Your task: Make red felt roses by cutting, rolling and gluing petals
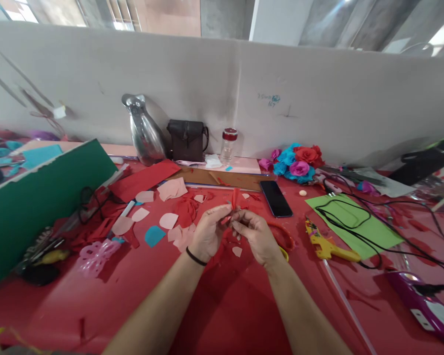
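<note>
Both hands meet over the middle of the red table. In my left hand (pixel 209 231), fingers closed, is a small piece of red crepe paper (pixel 236 197) that stands up between the fingertips. My right hand (pixel 252 230) pinches at the lower part of the same paper. The fingers partly hide where they touch it. Around my left hand lie pale pink paper petals (pixel 168 221), a blue petal (pixel 155 236) and crumpled red crepe paper (pixel 187 211). Beside my right wrist, red-handled scissors (pixel 284 234) lie partly hidden.
A yellow glue gun (pixel 327 244) with a long glue stick lies right, near green paper (pixel 355 222), black cables and a purple power strip (pixel 424 303). A phone (pixel 276 198), paper flowers (pixel 299 162), glass bottle (pixel 228 147), bag (pixel 187 140) and steel jug (pixel 145 130) stand behind. A green board (pixel 48 207) borders the left.
</note>
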`<state>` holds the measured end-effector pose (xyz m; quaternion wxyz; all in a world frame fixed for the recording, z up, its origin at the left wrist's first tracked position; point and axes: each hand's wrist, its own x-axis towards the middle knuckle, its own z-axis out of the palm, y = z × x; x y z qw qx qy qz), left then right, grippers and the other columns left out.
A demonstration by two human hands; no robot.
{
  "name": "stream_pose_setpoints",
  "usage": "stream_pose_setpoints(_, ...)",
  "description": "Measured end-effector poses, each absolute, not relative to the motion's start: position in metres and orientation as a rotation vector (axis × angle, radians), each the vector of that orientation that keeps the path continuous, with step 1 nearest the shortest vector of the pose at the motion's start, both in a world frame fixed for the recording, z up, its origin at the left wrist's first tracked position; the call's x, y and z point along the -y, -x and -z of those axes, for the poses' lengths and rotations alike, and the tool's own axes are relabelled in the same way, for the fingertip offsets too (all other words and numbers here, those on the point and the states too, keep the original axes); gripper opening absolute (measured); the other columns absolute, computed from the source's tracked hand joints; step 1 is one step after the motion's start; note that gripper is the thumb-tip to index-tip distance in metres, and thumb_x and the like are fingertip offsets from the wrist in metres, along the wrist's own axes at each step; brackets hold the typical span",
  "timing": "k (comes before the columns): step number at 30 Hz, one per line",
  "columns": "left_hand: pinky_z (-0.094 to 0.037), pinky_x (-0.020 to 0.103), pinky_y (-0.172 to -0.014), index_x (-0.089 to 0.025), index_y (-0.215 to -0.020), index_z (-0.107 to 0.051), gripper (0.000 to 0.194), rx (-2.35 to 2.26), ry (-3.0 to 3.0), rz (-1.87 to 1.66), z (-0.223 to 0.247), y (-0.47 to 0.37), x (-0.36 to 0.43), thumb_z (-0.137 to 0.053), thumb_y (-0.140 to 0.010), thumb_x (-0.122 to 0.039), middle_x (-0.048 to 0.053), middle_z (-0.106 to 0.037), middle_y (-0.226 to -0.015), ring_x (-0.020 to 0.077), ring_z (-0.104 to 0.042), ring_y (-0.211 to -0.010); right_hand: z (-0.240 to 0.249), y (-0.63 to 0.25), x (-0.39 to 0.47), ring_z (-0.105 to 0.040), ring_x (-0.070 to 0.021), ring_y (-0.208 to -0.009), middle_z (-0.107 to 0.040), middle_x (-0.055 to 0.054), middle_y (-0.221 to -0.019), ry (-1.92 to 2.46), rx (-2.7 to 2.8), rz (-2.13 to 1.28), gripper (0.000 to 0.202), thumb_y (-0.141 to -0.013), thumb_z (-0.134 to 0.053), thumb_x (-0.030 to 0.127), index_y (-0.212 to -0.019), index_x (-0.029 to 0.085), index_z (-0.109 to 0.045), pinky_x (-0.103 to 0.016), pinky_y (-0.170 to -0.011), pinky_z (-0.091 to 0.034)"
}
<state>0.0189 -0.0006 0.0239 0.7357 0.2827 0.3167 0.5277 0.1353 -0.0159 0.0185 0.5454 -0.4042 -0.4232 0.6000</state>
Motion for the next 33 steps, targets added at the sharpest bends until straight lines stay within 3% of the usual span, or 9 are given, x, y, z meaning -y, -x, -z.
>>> stream_pose_setpoints(9,-0.044,0.023,-0.044,-0.014,-0.062,-0.064,0.017,-0.707,-0.631,-1.226,-0.030,-0.020,0.003,-0.076,-0.058,-0.025,-0.001,-0.059,-0.057,0.0108,-0.052,-0.049,-0.015,-0.134,0.016,-0.050,-0.0086,-0.046,-0.061,0.003,-0.059,0.991,1.013,-1.374,0.019,-0.060,-0.077,0.031,-0.068,0.019,-0.064,-0.022,-0.046,-0.042)
stream_pose_setpoints(17,-0.042,0.021,-0.051,-0.014,-0.058,-0.064,0.016,-0.786,-0.719,-1.302,-0.029,-0.022,0.004,-0.076,-0.059,-0.025,-0.002,-0.058,-0.058,0.0081,-0.051,-0.053,-0.011,-0.133,0.015,-0.050,-0.0100,-0.048,-0.058,0.004,-0.057,1.066,1.095,-1.254,0.020,-0.064,-0.074,0.034,-0.071,0.019,-0.063,-0.023,-0.048,-0.042)
stream_pose_setpoints(24,-0.044,0.022,-0.065,-0.014,-0.059,-0.066,0.015,-0.846,-0.859,-1.358,-0.031,-0.023,0.004,-0.075,-0.061,-0.026,0.001,-0.061,-0.064,0.0105,-0.054,-0.064,-0.010,-0.131,0.020,-0.056,-0.0133,-0.058,-0.065,0.000,-0.071,1.135,1.280,-0.943,0.006,-0.076,-0.061,0.026,-0.077,0.021,-0.063,-0.027,-0.059,-0.045)
stream_pose_setpoints(33,-0.046,0.024,-0.067,-0.017,-0.063,-0.073,0.007,-0.850,-1.052,-1.439,-0.030,-0.023,0.006,-0.076,-0.063,-0.024,0.002,-0.061,-0.077,0.0117,-0.055,-0.070,-0.005,-0.130,0.021,-0.060,-0.0175,-0.069,-0.068,-0.002,-0.079,1.111,1.326,-0.668,0.012,-0.080,-0.056,0.019,-0.084,0.024,-0.067,-0.030,-0.069,-0.047)
